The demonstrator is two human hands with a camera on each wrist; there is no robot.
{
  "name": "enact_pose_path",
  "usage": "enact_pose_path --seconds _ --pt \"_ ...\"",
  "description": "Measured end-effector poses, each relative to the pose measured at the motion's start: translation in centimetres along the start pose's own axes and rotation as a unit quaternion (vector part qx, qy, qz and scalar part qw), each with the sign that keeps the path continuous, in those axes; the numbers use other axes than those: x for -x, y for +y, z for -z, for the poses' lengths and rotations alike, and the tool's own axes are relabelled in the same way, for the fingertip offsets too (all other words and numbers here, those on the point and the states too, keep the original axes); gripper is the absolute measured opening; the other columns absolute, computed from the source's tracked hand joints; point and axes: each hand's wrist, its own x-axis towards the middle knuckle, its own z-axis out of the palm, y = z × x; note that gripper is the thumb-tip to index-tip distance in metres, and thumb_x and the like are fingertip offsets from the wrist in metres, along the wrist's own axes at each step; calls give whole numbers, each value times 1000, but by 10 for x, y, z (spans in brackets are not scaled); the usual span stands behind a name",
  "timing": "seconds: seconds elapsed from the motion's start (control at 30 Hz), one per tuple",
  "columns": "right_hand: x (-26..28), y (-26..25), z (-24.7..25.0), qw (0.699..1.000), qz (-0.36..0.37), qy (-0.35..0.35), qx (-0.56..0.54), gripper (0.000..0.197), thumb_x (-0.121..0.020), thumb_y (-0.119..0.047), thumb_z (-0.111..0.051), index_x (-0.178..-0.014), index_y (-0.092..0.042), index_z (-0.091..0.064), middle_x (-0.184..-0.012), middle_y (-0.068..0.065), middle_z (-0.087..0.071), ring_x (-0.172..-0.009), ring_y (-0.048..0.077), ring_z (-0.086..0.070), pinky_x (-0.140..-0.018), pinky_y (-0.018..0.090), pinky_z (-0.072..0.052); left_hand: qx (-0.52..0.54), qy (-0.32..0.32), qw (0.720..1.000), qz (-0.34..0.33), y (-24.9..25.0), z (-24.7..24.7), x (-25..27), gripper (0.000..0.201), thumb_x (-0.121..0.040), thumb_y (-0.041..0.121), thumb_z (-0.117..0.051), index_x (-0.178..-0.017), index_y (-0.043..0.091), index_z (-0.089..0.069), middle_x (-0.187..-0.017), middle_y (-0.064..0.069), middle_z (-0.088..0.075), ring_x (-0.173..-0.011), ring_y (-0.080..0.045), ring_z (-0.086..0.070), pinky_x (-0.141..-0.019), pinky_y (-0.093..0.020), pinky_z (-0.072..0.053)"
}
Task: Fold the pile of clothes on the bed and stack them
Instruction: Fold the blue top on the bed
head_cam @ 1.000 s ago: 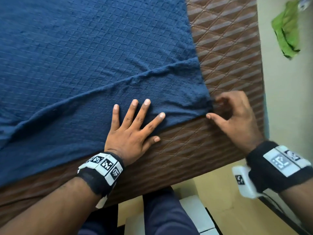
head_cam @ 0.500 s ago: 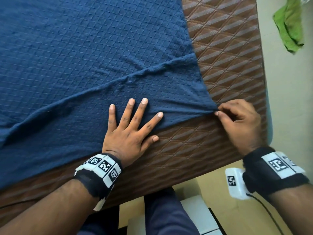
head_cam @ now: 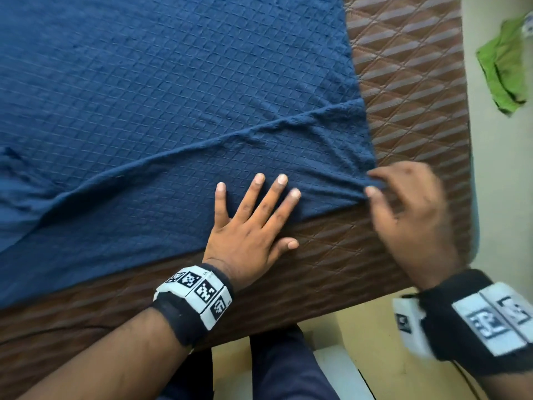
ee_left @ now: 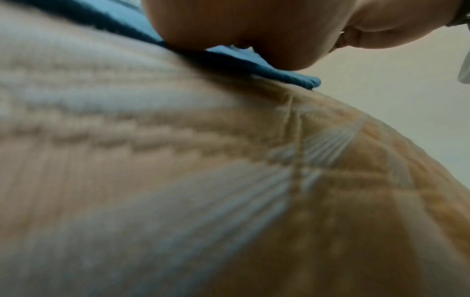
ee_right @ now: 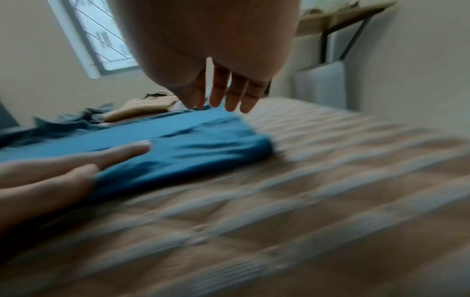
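A dark blue textured garment (head_cam: 173,111) lies spread over the brown quilted mattress (head_cam: 403,82). My left hand (head_cam: 253,215) lies flat on it near its front edge, fingers spread and pressing the cloth down. My right hand (head_cam: 370,184) pinches the garment's near right corner between thumb and fingers, and is blurred by motion. In the right wrist view the fingers (ee_right: 229,94) hang down onto the blue garment (ee_right: 190,140), with the left hand (ee_right: 76,160) flat beside them. The left wrist view shows only my palm (ee_left: 229,30) on blue cloth (ee_left: 279,74).
The mattress edge (head_cam: 317,284) runs just below my hands, with floor beyond. A green cloth (head_cam: 504,67) is at the far right. More clothes, a tan one (ee_right: 142,106) and a dark one (ee_right: 63,120), lie further back on the bed.
My right hand has closed in on the garment's near right corner and pinched it, drawing the cloth taut. The left hand has stayed flat in place.
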Motion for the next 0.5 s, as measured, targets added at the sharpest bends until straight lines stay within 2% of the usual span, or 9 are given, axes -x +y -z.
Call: enact_pose_path --seconds 0.03,0.1,0.17,0.23,0.3,0.37,0.4,0.43,0.5 --pt "0 -25 -13 999 38 4 -38 25 -93 -13 -57 -114 -3 -68 -112 17 -61 -105 34 -57 -96 36 -42 13 7 999 36 0 2 2 69 -99 61 -19 -156 22 -20 -164 0 -14 -151 -24 -12 -114 -66 4" --pt "-2 -72 -52 991 95 -38 -86 34 -94 -22 -55 -123 -7 -65 -128 18 -59 -122 34 -52 -108 44 -38 42 28 991 125 -6 4 9 68 -100 54 -22 -156 15 -19 -164 0 -10 -151 -21 -13 -115 -60 5" --pt "-6 -98 -89 989 106 -101 -27 52 -95 -43 -48 -140 -18 -53 -150 13 -45 -140 33 -36 -116 52 -23 61 33 978 197 -27 3 24 69 -98 49 -28 -155 13 -20 -163 -2 -17 -149 -21 -16 -116 -58 -1" --pt "-22 -83 -106 986 82 -126 73 70 -91 -63 -37 -151 -28 -35 -161 6 -27 -148 32 -21 -116 58 -11 73 20 966 248 -66 3 51 72 -95 54 -30 -156 17 -18 -163 -1 -21 -148 -22 -16 -116 -58 -5" --pt "-33 -40 -94 982 -4 -131 134 82 -85 -74 -28 -155 -32 -20 -164 3 -15 -149 36 -12 -114 65 -6 73 1 955 287 -115 5 89 77 -93 63 -27 -157 21 -16 -164 3 -19 -148 -23 -15 -115 -63 -5" --pt "-40 2 -67 973 -129 -113 156 91 -81 -85 -14 -156 -34 -10 -165 6 -4 -150 40 -3 -112 72 -3 46 -18 956 289 -152 8 120 81 -91 69 -24 -158 24 -13 -164 7 -11 -151 -22 -10 -113 -68 -3" --pt "-40 11 -54 966 -169 -101 170 95 -79 -88 -8 -157 -32 -8 -165 10 0 -149 42 -1 -110 75 -3 34 -20 960 279 -162 8 131 82 -90 70 -24 -158 25 -11 -164 9 -6 -153 -20 -3 -112 -69 0" --pt "-40 8 -48 962 -174 -89 191 98 -80 -87 -6 -158 -27 -7 -164 15 1 -149 44 0 -109 76 -2 25 -12 964 264 -163 6 135 82 -89 70 -25 -157 26 -11 -164 9 -1 -153 -20 6 -113 -67 5" --pt "-39 -28 -56 967 -92 -84 222 92 -87 -80 -17 -158 -21 -9 -164 18 -1 -149 44 0 -110 75 2 15 27 977 210 -151 1 129 80 -89 68 -29 -157 27 -13 -163 9 -1 -152 -20 12 -114 -62 12"
